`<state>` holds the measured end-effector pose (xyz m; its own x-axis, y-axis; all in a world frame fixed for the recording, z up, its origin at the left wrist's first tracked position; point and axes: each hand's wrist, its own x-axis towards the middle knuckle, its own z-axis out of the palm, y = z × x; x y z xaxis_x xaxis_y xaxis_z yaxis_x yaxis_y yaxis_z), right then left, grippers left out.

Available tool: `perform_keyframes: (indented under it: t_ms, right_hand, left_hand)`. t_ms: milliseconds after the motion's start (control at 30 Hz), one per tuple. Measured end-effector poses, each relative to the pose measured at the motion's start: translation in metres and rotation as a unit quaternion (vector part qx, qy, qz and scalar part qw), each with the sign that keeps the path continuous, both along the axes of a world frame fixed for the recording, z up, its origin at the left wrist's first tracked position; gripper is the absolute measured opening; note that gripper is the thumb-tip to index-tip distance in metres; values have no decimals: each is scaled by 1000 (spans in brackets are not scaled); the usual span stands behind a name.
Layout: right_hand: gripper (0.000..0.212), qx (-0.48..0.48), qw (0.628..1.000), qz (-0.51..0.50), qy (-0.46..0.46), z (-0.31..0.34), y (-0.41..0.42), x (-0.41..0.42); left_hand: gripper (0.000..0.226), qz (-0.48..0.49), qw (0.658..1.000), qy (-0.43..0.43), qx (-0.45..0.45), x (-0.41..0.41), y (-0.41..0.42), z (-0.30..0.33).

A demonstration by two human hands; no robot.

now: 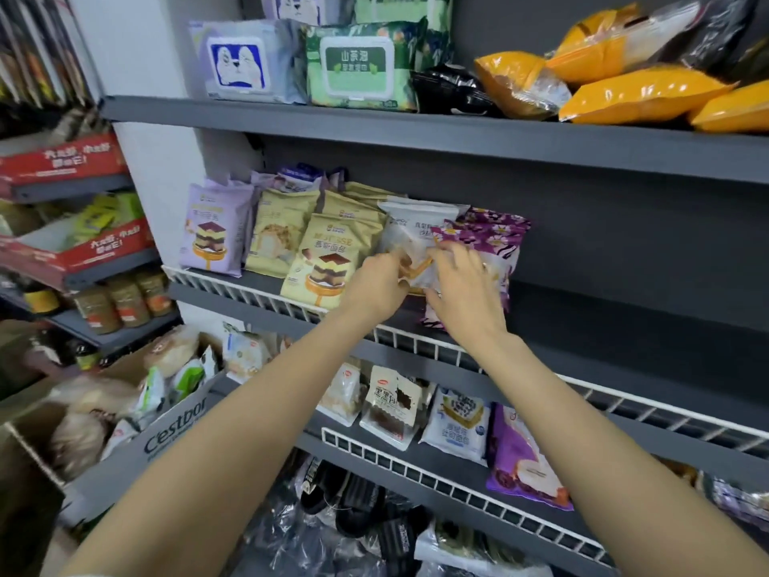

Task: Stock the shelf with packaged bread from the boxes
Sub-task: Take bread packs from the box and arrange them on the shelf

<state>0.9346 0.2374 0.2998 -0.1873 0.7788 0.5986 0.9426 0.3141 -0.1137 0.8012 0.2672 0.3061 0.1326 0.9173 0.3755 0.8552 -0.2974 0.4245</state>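
Head view: both hands worked at the middle shelf (582, 326). The left hand (376, 287) pinched the lower left edge of a white bread packet (410, 233); the right hand (466, 285) grasped its right side, partly over a purple floral packet (495, 231). The white packet stood between the yellow cake packets (328, 251) and the purple one. The open box (174, 422) sat lower left. Risk: seating it carelessly could tip neighbouring packets over the wire rail (416, 337).
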Motion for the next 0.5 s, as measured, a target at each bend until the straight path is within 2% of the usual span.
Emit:
perform_keyframes:
  t_ms: [133,233,333,500]
  right_hand:
    - [32,-64,991,107,44,-1,-9,-65]
    - [25,-101,982,159,1,-6,-20,-135]
    - [24,-147,962,222,-59,-17,-38,-220]
    - [22,-221,916,325,-82,-68,-70,-389]
  left_hand:
    - [30,75,993,74,60,-61,-33,2]
    - [29,152,970,174,68,-130,-62,-12]
    - [24,196,967,163,15,-216,-94,-37]
    - [20,286,952,81,-69,-377,-156,-89]
